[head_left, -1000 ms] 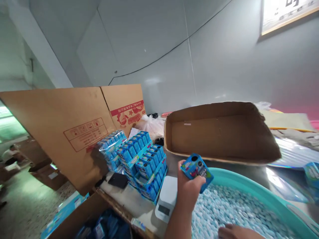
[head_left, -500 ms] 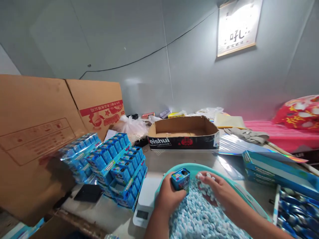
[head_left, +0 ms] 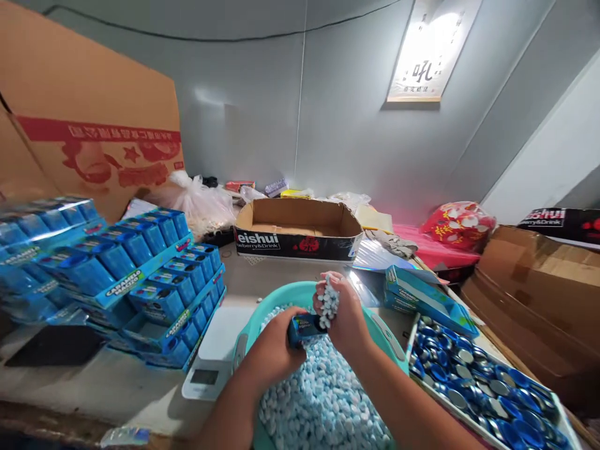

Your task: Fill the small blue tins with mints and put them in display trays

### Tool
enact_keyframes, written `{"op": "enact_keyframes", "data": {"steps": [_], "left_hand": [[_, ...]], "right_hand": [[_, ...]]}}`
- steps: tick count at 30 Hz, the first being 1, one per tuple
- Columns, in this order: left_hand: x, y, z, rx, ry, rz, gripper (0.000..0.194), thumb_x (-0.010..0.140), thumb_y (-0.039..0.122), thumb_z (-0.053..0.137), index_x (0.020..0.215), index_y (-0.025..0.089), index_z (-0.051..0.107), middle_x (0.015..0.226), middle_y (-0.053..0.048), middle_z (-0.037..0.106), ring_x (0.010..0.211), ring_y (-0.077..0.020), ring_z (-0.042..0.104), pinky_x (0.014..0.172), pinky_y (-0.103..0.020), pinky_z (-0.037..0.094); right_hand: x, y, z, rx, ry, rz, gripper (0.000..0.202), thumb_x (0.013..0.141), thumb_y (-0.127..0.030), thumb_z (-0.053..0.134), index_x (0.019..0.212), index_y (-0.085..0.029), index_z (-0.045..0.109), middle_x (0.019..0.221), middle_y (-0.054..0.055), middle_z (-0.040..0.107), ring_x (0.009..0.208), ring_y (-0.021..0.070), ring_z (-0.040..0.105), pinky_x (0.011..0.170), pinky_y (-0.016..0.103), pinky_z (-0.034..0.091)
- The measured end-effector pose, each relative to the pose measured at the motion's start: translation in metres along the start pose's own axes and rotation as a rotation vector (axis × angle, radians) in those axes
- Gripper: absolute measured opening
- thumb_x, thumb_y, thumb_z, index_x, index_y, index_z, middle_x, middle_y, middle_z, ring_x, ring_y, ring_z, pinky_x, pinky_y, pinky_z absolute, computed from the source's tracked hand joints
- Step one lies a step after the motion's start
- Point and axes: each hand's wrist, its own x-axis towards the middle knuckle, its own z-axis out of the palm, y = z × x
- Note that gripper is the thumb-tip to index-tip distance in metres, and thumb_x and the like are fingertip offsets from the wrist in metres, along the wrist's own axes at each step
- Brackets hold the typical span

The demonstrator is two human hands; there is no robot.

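Note:
Over a teal basin full of pale blue and white candies, my left hand grips a small blue tin. The tin is tilted toward my right hand, which is cupped around a handful of small candies. Those candies lie at the tin's opening, and the hand's lower edge is close to it. Left of the basin sits a white scale, partly behind the basin's rim.
Trays of blue tins are stacked at the left beside a large carton. A black open box stands behind the basin. At the right are a tray of blue lids and blue cartons.
The view has turned right and down. My right hand has come against the tin's opening with its candies, and the tin has tipped from upright toward that hand.

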Motion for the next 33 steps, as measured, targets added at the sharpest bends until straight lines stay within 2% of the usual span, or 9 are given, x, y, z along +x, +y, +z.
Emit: {"op": "enact_keyframes", "data": {"steps": [3,8,11,13,16,22,27,33], "left_hand": [[-0.001,0.000,-0.001,0.016,0.001,0.024,0.068,0.058,0.000,0.054,0.121,0.024,0.068,0.109,-0.006,0.073,0.096,-0.0246,0.069,0.081,-0.031,0.055],[0.000,-0.003,-0.001,0.070,-0.047,-0.014,0.067,0.062,0.004,0.055,0.124,0.025,0.065,0.118,-0.005,0.070,0.109,-0.0252,0.066,0.096,-0.035,0.052],[0.001,-0.007,0.001,0.088,-0.057,-0.043,0.066,0.063,0.006,0.055,0.126,0.026,0.064,0.119,-0.003,0.070,0.106,-0.0239,0.067,0.092,-0.033,0.053],[0.002,-0.009,0.001,0.097,-0.044,-0.037,0.065,0.064,0.007,0.056,0.126,0.025,0.064,0.121,-0.004,0.070,0.107,-0.0245,0.067,0.092,-0.033,0.053],[0.002,-0.010,0.001,0.115,-0.017,-0.008,0.067,0.063,0.006,0.057,0.127,0.024,0.064,0.127,-0.005,0.067,0.116,-0.0270,0.063,0.099,-0.036,0.050],[0.006,-0.007,0.000,0.019,-0.020,-0.104,0.062,0.060,0.003,0.060,0.119,0.020,0.067,0.108,-0.003,0.072,0.096,-0.0239,0.068,0.084,-0.031,0.053],[0.009,-0.003,-0.002,0.024,-0.032,-0.087,0.055,0.063,0.005,0.059,0.115,0.021,0.068,0.102,-0.001,0.072,0.089,-0.0205,0.067,0.078,-0.028,0.050],[0.003,0.000,-0.003,0.096,-0.038,0.042,0.056,0.069,0.006,0.059,0.122,0.023,0.062,0.120,-0.004,0.066,0.112,-0.0241,0.061,0.097,-0.034,0.047]], "right_hand": [[-0.001,-0.002,-0.005,-0.004,-0.031,0.019,0.023,0.074,-0.037,0.071,0.087,-0.020,0.061,0.066,-0.003,0.056,0.054,0.0108,0.050,0.049,0.021,0.039],[-0.004,-0.005,-0.012,0.013,-0.065,0.051,0.020,0.072,-0.035,0.071,0.078,-0.020,0.059,0.068,-0.002,0.057,0.059,0.0123,0.052,0.055,0.023,0.045],[-0.007,-0.003,-0.014,0.021,-0.065,0.061,0.019,0.071,-0.034,0.070,0.075,-0.020,0.059,0.068,-0.002,0.058,0.062,0.0130,0.054,0.059,0.025,0.048],[-0.007,-0.001,-0.014,0.006,-0.054,0.058,0.017,0.073,-0.035,0.069,0.074,-0.021,0.060,0.069,-0.003,0.058,0.063,0.0134,0.056,0.062,0.026,0.049],[-0.005,0.003,-0.014,-0.041,-0.089,0.057,0.014,0.073,-0.034,0.067,0.073,-0.021,0.060,0.069,-0.003,0.060,0.063,0.0138,0.057,0.061,0.026,0.049],[-0.003,0.008,-0.015,-0.092,-0.172,0.017,0.015,0.076,-0.034,0.062,0.070,-0.020,0.061,0.067,-0.001,0.060,0.060,0.0138,0.057,0.059,0.026,0.047],[-0.001,0.011,-0.013,-0.132,-0.160,-0.069,0.018,0.075,-0.033,0.060,0.063,-0.020,0.060,0.054,-0.002,0.055,0.056,0.0147,0.055,0.058,0.027,0.045],[0.001,0.009,-0.011,-0.112,-0.146,-0.055,0.021,0.074,-0.035,0.061,0.060,-0.021,0.057,0.057,-0.001,0.058,0.052,0.0144,0.053,0.054,0.027,0.044]]}}
